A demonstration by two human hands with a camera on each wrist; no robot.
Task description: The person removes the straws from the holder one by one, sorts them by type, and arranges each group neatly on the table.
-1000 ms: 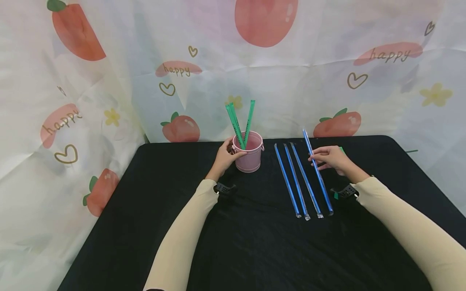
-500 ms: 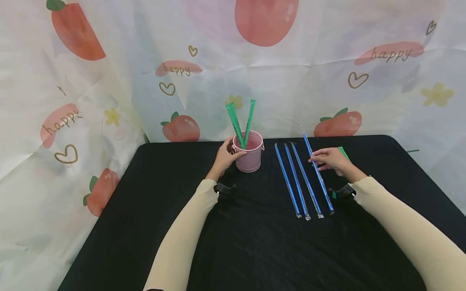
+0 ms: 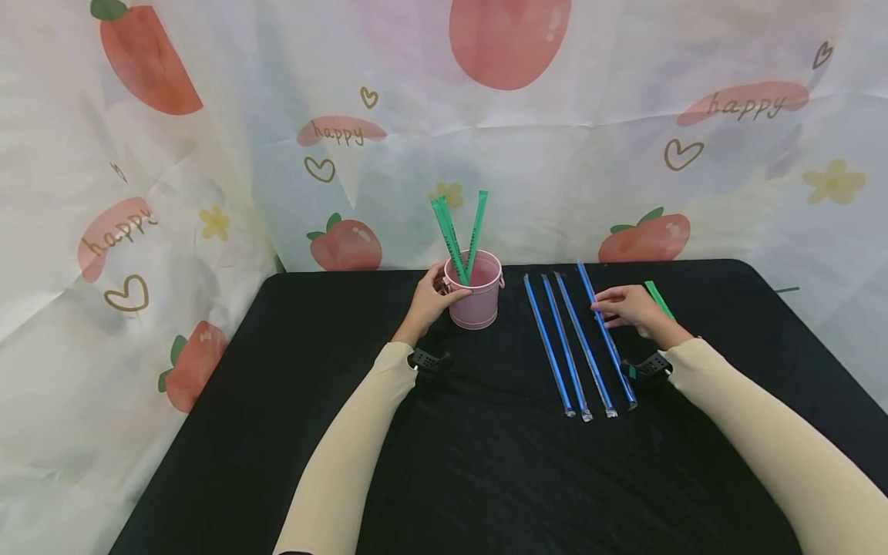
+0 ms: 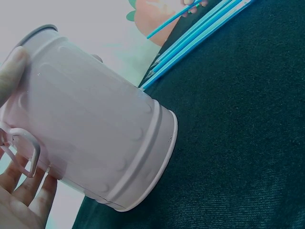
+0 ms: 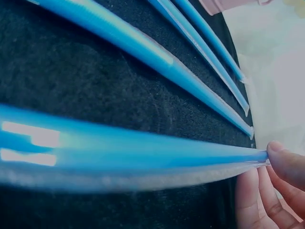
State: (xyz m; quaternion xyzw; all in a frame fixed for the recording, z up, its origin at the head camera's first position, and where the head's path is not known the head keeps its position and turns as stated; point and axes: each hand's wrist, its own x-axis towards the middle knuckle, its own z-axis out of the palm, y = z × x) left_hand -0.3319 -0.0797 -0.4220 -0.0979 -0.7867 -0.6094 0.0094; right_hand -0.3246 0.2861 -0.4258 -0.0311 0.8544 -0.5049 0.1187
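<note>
My left hand grips the near left side of a pink bucket, thumb at the rim and fingers around the handle side. In the left wrist view the bucket stands on the black cloth. Several green sticks lean inside it. Between thumb and fingers, my right hand pinches the rightmost blue straw in its clear wrapper; the right wrist view shows the thumb on this straw. Three more blue straws lie to its left, roughly parallel.
Beyond my right hand lies a green stick, partly hidden by the hand and wrist. The black table ends at a white patterned curtain behind and at the left.
The far end of the rightmost blue straw has come down and slightly nearer, my right hand lowering a little with it. My left hand and the bucket look the same.
</note>
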